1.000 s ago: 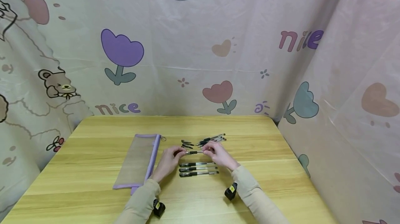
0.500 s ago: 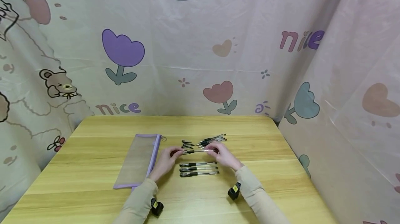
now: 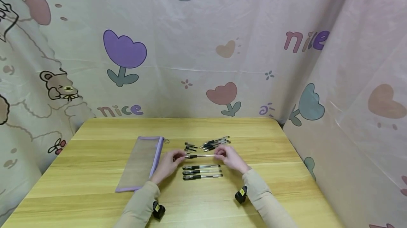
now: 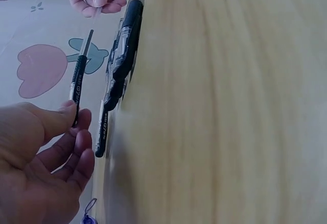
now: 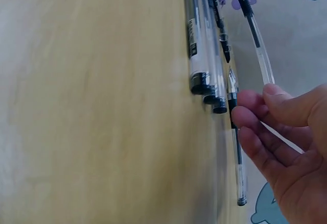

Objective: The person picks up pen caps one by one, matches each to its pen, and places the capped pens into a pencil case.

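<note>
Just short of the left hand [image 3: 168,164] and right hand [image 3: 232,159], three capped pens [image 3: 195,172] are lying parallel on the smooth wood-grain table [image 3: 203,199]. A slim pen [image 3: 193,156] is running crosswise between the hands, near both: the left is pinching its dark end, the right its clear plastic barrel. Left of the left hand, a sheer, purple-edged pouch [image 3: 140,164] is lying flat; beyond both, black caps [image 3: 187,148] and uncapped pens [image 3: 216,144] are resting.
</note>
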`<state>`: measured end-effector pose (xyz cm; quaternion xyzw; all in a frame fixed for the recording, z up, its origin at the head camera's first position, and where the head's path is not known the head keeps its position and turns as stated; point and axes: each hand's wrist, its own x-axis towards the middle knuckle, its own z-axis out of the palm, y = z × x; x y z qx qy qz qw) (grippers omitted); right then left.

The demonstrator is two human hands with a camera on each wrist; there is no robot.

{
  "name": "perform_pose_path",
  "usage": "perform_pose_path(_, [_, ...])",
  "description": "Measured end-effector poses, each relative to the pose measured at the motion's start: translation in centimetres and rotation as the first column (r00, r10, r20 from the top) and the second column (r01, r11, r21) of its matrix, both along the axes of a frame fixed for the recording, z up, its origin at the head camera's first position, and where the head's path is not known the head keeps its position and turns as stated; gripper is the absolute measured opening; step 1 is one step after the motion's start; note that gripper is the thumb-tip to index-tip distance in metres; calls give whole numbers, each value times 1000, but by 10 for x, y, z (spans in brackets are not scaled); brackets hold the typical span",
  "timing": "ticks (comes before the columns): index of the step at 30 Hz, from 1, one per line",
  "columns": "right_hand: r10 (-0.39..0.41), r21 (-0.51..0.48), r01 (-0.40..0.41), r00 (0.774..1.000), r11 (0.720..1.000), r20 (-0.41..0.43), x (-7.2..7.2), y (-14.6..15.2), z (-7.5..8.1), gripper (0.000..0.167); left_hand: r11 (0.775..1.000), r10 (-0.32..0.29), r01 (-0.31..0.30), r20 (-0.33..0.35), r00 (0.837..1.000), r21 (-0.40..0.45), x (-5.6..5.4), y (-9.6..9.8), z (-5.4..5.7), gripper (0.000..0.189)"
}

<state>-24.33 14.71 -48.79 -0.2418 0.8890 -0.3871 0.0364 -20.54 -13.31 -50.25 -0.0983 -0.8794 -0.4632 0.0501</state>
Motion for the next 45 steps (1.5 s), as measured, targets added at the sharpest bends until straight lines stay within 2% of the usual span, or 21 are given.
perform_pose_path(9, [46,81,-45,999,996,-15,-2,3,-6,6,996,-3,4,8,1000,-85,1,3,-1,8])
perform_pose_path(14, [47,96,-46,999,994,-5,-2,4,-6,6,993,-10,12,12,1000,-118,1,4,-3,7])
perform_pose_path(25, [28,100,-31,999,995,28,0,3,-5,5,995,-17,19,23,1000,-103,0,6,-7,10])
perform_pose_path(45, [29,109,-35,998,993,52,1,3,-4,5,995,-15,19,37,999,-101,2,6,-4,9])
